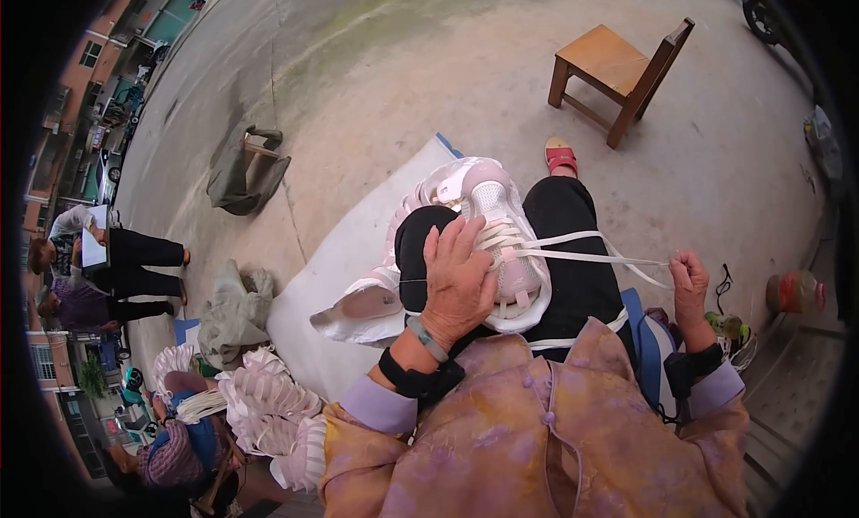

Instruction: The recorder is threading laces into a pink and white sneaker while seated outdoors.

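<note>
A white and pink shoe upper lies across my lap, its white laces threaded through the middle. My left hand grips its left side, with fingers bent over the edge by the laces and the thumb apart; what lies under the palm is hidden. Off to the right, my right hand pinches the ends of the white shoelace, which stretches from the upper over my right thigh. One lace strand loops slack above the others. More pink and white uppers lie beside my left knee, partly covered by my left hand.
A white sheet spreads at the left. Beyond it lie a grey-green cloth and a heap of shoe uppers near a seated person. Two people stand farther left. A wooden chair stands ahead; a jar is at the right.
</note>
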Tool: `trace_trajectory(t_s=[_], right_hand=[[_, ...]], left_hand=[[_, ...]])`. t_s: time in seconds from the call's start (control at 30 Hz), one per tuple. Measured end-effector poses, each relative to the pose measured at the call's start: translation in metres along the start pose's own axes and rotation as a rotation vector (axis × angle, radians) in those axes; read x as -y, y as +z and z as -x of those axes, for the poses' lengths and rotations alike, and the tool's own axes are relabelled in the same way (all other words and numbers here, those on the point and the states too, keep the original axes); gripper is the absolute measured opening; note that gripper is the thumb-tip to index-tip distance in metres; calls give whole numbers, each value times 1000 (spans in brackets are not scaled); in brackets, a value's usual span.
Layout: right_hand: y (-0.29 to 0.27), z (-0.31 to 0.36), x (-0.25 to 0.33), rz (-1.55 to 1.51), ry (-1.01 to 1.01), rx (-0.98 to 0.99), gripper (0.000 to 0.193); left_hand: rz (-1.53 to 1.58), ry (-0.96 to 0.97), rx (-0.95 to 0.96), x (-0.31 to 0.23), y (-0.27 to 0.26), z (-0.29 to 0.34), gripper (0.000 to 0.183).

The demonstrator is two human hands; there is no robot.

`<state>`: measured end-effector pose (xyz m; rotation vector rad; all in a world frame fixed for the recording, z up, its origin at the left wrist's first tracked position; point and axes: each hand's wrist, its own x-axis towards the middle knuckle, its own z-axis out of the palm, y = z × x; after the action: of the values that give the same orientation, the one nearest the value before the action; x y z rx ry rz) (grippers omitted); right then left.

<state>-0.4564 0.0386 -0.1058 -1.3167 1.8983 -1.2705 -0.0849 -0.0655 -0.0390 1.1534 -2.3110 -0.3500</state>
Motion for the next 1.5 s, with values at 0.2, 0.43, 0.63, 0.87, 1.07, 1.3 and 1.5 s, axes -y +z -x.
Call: trace_trajectory(t_s=[0.2,0.43,0.63,0.87,1.07,1.3,1.5], right_hand=[[-4,-3,-9,459,-204,209,5],[98,-28,119,310,-689,474,12],[124,-29,111,505,-954,492,8],[47,-23,75,525,-945,354,14],[40,-20,68,480,-617,445,15],[64,-134,88,-166,-17,282,23],[110,-107,165,-408,-144,498,16]], left_hand=[[67,-8,0,0,-14,0,17],[117,-28,-40,-2,-16,-5,18],[133,-63,-33,-4,-14,-3,18],[144,-96,-1,-5,-1,-1,27],[253,-166,-33,0,1,6,36],[232,-127,-22,-7,3,8,31],[36,-52,-73,-6,4,14,18]])
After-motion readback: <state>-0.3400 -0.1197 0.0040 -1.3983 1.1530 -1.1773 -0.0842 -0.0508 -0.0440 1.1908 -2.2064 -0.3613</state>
